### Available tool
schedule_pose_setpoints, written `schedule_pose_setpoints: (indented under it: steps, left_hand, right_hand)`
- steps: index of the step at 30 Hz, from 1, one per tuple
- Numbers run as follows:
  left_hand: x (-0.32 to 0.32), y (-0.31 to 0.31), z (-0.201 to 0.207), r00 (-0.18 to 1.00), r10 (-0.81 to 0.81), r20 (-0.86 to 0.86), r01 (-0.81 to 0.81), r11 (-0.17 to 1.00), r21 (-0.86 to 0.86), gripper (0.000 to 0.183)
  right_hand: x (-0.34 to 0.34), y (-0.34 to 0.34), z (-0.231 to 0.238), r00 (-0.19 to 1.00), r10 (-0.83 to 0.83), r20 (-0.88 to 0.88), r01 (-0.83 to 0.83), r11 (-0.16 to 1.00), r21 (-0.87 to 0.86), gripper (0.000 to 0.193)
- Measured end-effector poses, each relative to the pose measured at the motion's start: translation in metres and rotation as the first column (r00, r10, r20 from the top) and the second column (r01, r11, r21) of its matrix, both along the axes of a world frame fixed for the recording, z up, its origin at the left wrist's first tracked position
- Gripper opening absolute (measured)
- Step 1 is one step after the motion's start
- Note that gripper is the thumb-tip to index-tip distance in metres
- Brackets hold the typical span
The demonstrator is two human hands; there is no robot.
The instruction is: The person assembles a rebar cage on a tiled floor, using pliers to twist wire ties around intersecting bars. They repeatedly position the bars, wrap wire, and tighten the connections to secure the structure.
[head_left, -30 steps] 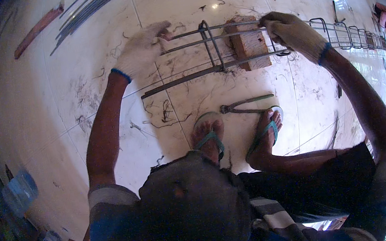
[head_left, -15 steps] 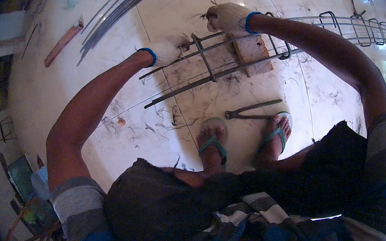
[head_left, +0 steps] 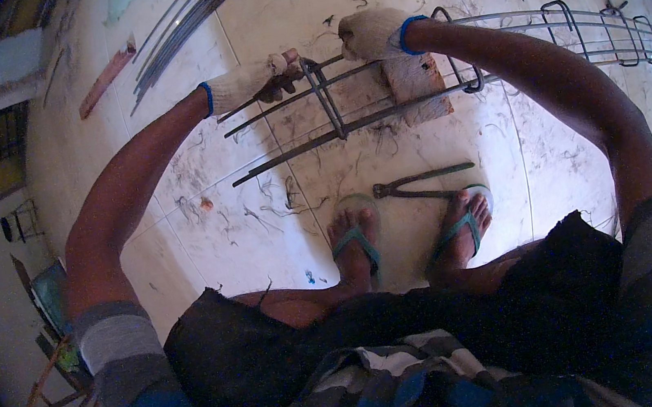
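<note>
A long cage of thin steel bars (head_left: 287,160), bound by square wire stirrups (head_left: 323,97), lies across the floor in front of me. My left hand (head_left: 265,81), in a pale knitted glove with bare fingertips, bends round the upper bar near its left end. Its thumb and fingertips are close beside the leftmost stirrup, which leans. My right hand (head_left: 374,34), in a matching blue-cuffed glove, is a closed fist at the upper bar, right of that stirrup. What sits inside this fist is hidden. Beneath the cage stands a wooden block (head_left: 418,86).
Pincers (head_left: 422,182) lie open on the floor before my sandalled feet (head_left: 357,240). Farther off, loose steel rods (head_left: 183,25) lie next to a reddish wooden piece (head_left: 108,80). Wire scraps (head_left: 262,216) litter the tiles. The cage runs far to the right.
My right hand has come left and down onto the upper bar. My left hand has shifted left and up, its fingers more spread. The end stirrup leans more.
</note>
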State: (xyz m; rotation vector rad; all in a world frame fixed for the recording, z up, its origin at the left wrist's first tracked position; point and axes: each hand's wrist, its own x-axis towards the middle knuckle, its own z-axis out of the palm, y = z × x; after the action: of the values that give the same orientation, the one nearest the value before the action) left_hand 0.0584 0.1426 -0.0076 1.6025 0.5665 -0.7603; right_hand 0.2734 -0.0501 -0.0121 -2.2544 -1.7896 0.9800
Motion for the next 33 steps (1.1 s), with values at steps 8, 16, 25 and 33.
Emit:
schedule_pose_setpoints:
  steps: [8,16,25,33]
  left_hand:
    - [-0.027,-0.026,-0.004,0.76,-0.498,0.417,-0.169,0.468,0.867,0.052]
    - [-0.054,-0.05,-0.015,0.714,-0.7,0.014,0.152,0.175,0.973,0.04]
    - [-0.054,-0.051,0.009,0.907,-0.405,0.111,0.144,0.548,0.824,0.037]
    - [-0.057,-0.062,0.023,0.907,-0.31,0.287,-0.155,0.388,0.909,0.042]
  right_hand:
    - [0.0,-0.019,0.0,0.994,-0.094,-0.059,0.104,0.975,0.198,0.036]
    - [-0.007,-0.04,0.003,0.999,-0.033,0.015,0.029,0.979,0.203,0.037]
    - [0.002,-0.045,0.006,1.0,-0.025,-0.003,0.025,0.98,0.196,0.034]
    - [-0.002,-0.026,0.024,0.992,-0.081,0.099,0.056,0.972,0.229,0.034]
